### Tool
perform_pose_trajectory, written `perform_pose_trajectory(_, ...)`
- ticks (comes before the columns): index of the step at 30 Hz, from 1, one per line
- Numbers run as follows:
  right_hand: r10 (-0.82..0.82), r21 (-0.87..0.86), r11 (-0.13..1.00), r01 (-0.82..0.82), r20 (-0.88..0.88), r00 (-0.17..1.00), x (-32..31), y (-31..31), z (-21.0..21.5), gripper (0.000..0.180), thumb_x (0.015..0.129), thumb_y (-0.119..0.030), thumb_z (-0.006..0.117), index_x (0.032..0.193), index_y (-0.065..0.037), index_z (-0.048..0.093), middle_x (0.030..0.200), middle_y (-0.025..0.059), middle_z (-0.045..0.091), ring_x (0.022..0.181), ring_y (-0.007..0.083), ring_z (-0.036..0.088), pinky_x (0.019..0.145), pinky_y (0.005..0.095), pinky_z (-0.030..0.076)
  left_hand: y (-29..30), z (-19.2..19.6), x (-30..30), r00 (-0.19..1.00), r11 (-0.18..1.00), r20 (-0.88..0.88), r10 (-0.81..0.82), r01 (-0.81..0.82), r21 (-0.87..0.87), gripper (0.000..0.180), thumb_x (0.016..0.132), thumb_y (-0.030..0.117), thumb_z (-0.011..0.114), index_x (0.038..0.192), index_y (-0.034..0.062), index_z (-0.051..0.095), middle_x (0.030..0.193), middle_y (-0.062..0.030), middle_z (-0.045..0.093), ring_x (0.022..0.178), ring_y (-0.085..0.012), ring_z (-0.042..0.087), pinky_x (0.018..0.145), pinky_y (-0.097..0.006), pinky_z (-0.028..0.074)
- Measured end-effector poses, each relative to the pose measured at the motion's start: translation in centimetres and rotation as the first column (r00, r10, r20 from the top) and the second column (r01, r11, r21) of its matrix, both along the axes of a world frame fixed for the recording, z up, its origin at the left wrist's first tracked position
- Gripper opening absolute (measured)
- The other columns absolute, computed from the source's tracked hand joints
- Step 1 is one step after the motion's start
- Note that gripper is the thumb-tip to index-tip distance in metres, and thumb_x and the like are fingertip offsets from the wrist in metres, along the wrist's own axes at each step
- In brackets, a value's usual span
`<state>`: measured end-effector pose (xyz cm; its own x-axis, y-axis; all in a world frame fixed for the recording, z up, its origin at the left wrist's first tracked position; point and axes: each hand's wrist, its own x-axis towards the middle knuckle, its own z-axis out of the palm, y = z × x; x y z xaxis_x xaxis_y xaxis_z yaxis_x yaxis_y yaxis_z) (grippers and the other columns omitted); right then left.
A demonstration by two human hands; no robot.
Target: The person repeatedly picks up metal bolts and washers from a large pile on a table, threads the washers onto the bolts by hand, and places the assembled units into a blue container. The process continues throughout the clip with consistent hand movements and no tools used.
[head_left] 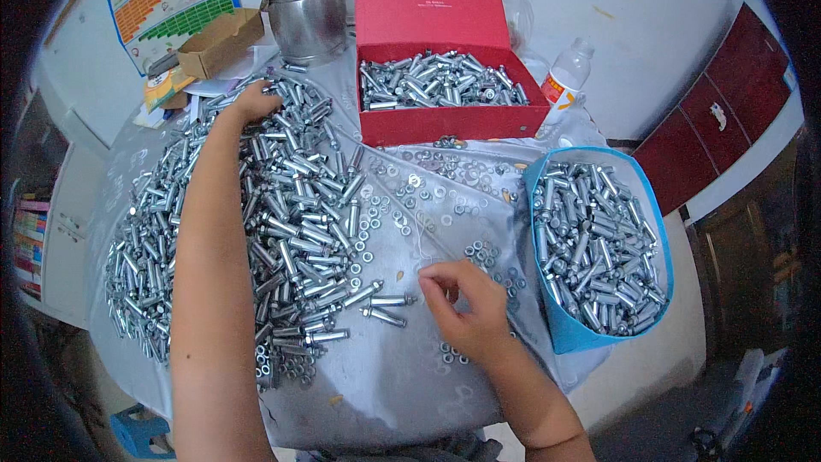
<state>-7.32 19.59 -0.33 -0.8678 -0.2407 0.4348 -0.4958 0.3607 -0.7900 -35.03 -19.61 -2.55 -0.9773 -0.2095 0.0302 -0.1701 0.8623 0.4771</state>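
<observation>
1. The left hand [255, 103] reaches to the far end of a broad heap of silver metal bolts [295, 231]. Its fingers [272, 103] bend down onto the bolts there; I cannot tell how far open they are, or whether they grip one.
2. The right hand [472, 308] is over the near middle of the surface [385, 406], to the right of the heap. Its thumb and forefinger curl toward each other, tips close together, with a gap behind them; I cannot tell whether anything small is between them.
3. Two loose bolts [385, 316] lie just left of the right hand, at the heap's edge.
4. A cluster of nuts [484, 253] lies just beyond the right hand; flat washers [466, 173] and more nuts are scattered farther back.
5. The left forearm [214, 291] crosses over the heap and hides a strip of it.
6. Behind the scattered pieces stands a red box [445, 127], lid raised, filled with bolts.
7. To the right, a light-blue bin [586, 340] holds many more.
8. At the back are a metal canister [306, 17], an open cardboard box [221, 44] left of it, and a clear bottle [571, 68] beside the red box.
</observation>
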Motion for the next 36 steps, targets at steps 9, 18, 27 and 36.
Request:
perform_pose_trajectory(9,-0.014,0.045,0.999,0.016,-0.041,0.999,-0.5,0.1,-0.2,0.014,0.074,-0.005,0.061,0.087,-0.005,0.058,0.069,0.0076,0.056,0.054,0.0159,0.055,0.048,0.0261,0.043,-2.4,-1.7,-4.2,0.985,0.997,0.161,-0.061,0.067,-0.038,0.065,0.07,0.029,0.051,0.13,0.0127,0.032,0.121,-0.0182,0.046,0.112,-0.0277,0.044,0.094,-0.034,0.033)
perform_pose_trajectory(18,-0.009,0.069,0.997,0.015,-0.085,0.996,-0.5,-0.2,-0.5,0.013,0.074,-0.003,0.061,0.087,-0.005,0.058,0.069,0.0081,0.057,0.054,0.0166,0.055,0.048,0.026,0.043,-1.3,0.9,-1.9,0.955,0.969,0.28,-0.1,0.157,-0.19,0.062,0.072,0.038,0.054,0.126,0.0147,0.035,0.121,-0.019,0.045,0.113,-0.031,0.042,0.094,-0.038,0.032)
perform_pose_trajectory(27,-0.005,0.042,0.999,0.005,-0.003,1.0,-0.2,-0.3,-0.5,0.012,0.076,-0.006,0.058,0.087,-0.004,0.058,0.073,0.0082,0.058,0.057,0.016,0.056,0.05,0.0257,0.043,-0.7,-0.8,0.5,0.993,0.913,-0.022,-0.114,0.096,-0.396,0.047,0.079,0.032,0.052,0.115,0.0038,0.042,0.113,-0.0205,0.05,0.105,-0.0331,0.048,0.089,-0.038,0.037)
perform_pose_trajectory(36,0.018,-0.07,0.997,-0.018,-0.004,1.0,0.3,-0.2,-0.2,0.011,0.076,-0.006,0.059,0.087,-0.004,0.057,0.075,0.0082,0.059,0.059,0.0135,0.056,0.05,0.024,0.043,3.3,4.1,9.3,0.97,0.921,-0.241,-0.03,-0.067,-0.385,0.03,0.08,0.028,0.051,0.095,0.0036,0.043,0.087,-0.0217,0.058,0.085,-0.0381,0.054,0.072,-0.045,0.042)
